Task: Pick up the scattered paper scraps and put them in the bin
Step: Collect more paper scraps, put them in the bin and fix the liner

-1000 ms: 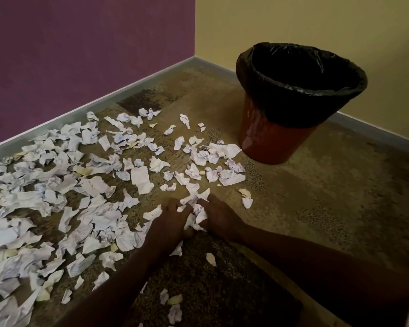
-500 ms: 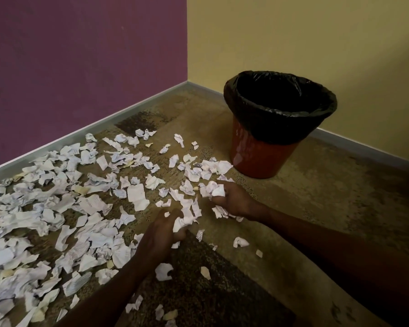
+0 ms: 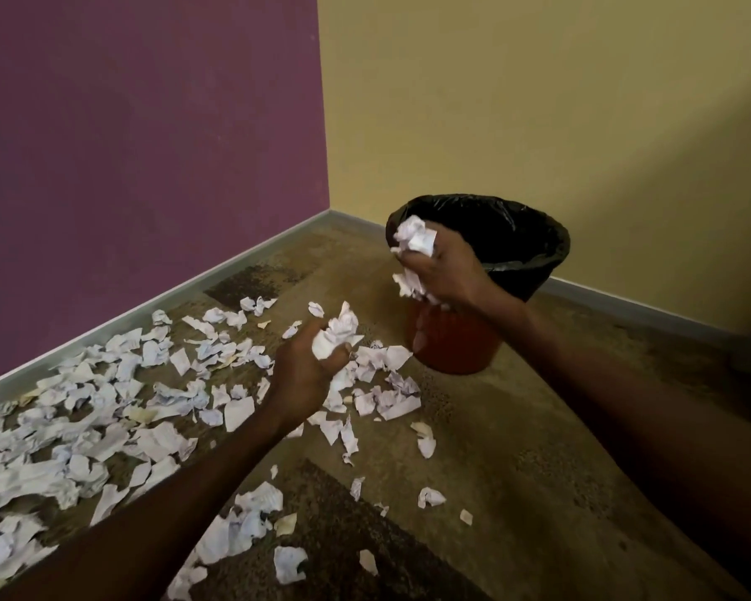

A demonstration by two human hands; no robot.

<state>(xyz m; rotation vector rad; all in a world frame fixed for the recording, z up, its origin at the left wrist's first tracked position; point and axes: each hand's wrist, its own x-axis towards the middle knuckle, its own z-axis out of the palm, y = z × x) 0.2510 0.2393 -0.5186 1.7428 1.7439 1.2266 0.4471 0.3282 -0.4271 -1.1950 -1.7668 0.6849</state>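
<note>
In the corner of the room: a red waste bin with a black liner folded over its rim stands on the carpet near where the purple wall meets the yellow wall.
Right hand: the right hand is raised at the near left edge of the bin's rim, in front of the liner, its fingers curled round a crumpled wad of white paper; paper sticks out above the fist and also below it.
Left hand: the left hand is lifted above the floor, lower than the right hand and to the left of the bin, its fingers and thumb clenched on a second bunch of white scraps that pokes up out of the grip.
Hands to each other: apart, each with its own load; the left hand is not at the bin.
Paper scraps on the floor: a dense spread of torn and crumpled white scraps covers the carpet on the left, along the grey skirting board under the purple wall; a thinner group lies just beside the bin's base, and loose pieces are scattered nearer the camera, between the two forearms.
Inside of the bin: dark; whether any paper lies in it cannot be told.
Carpet: brown patterned carpet with darker rectangular patches.
</note>
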